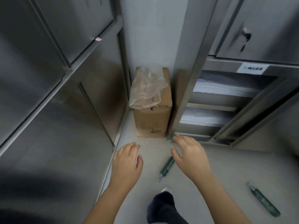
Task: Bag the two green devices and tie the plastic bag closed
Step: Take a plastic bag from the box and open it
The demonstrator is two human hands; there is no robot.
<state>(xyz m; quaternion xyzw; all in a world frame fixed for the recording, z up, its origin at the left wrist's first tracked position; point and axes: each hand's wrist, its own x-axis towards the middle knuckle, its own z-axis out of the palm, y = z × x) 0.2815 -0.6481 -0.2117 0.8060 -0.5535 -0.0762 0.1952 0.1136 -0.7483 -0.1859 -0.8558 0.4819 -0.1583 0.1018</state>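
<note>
Hard-to-read bits first: the upper end of the nearer green device (pixel 167 167) is disappearing behind the thumb side of the right hand (pixel 190 152), and I can't tell whether the thumb is actually touching it or just passing over it. The white label (pixel 253 68) on the shelving (pixel 215 109) beyond the right hand is too blurred to read, same with the print on the cardboard box (pixel 152 123). Both forearms are getting cut off by the bottom edge, and so is a dark sock or shoe (pixel 163 206) showing between them — can't say which.

Both hands are reaching forward, palms down, fingers loosely spread and nearly straight, gripping nothing. The left hand (pixel 127 160) is sitting a little lower in view than the right, with a clear gap between the two.

The second green device (pixel 265 201) is lying on the floor (pixel 226 167) well off to the right of the right hand, back toward the person. The clear plastic bag (pixel 146 88) is sitting crumpled on top of the box, straight ahead of both hands and apart from them — in the corner between the grey metal cabinets (pixel 56 78) beyond the left hand and the shelving.
</note>
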